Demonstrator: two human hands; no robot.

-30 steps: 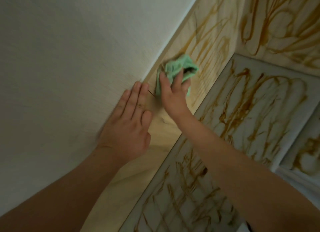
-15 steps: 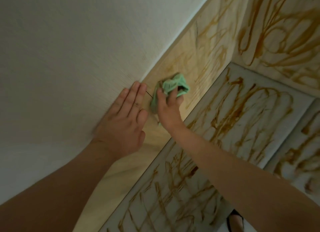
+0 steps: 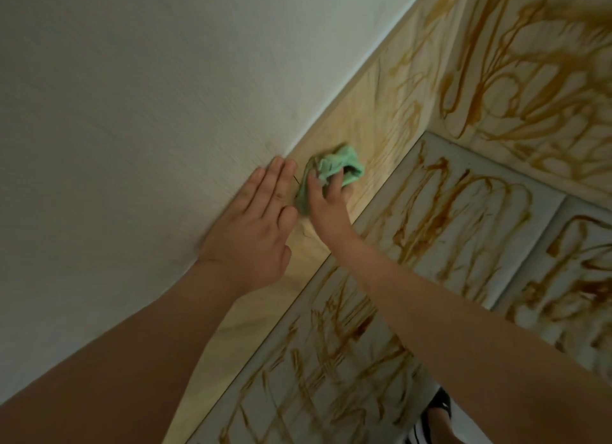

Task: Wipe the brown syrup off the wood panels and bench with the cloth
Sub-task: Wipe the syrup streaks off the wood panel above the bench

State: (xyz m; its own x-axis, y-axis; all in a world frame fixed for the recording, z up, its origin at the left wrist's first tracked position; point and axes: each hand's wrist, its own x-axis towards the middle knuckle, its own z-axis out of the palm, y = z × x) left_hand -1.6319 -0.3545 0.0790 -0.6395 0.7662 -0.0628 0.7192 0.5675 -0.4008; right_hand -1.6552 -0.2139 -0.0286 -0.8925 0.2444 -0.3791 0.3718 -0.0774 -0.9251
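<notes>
Head-camera view looking down along a corner where a white textured wall (image 3: 165, 96) fills the left side. A pale wood panel (image 3: 381, 112) runs beside it as a long diagonal strip from the near left to the far right.

The left hand (image 3: 251, 225) lies flat, with its fingers straight and close together. It rests across the seam where the wall meets the panel.

Just right of it, the right hand (image 3: 326, 205) grips a crumpled green cloth (image 3: 337, 165) with its fingers curled over the bunched fabric. It presses the cloth against the wood panel. The cloth is slightly blurred.

The panel near the hands looks mostly clean. Farther along it carries faint streaks of brown syrup (image 3: 410, 79).

To the right of the strip lies the bench (image 3: 463, 255), a pale grey padded surface. A seam divides it from a second pad (image 3: 579, 278) at the right edge. Both pads are covered in thick looping trails of syrup.

At the far right stands another wood panel (image 3: 530, 63), also heavily scribbled with syrup.

At the near right edge, below the right forearm, part of a dark striped shoe (image 3: 437, 410) shows. The lighting is dim and warm.
</notes>
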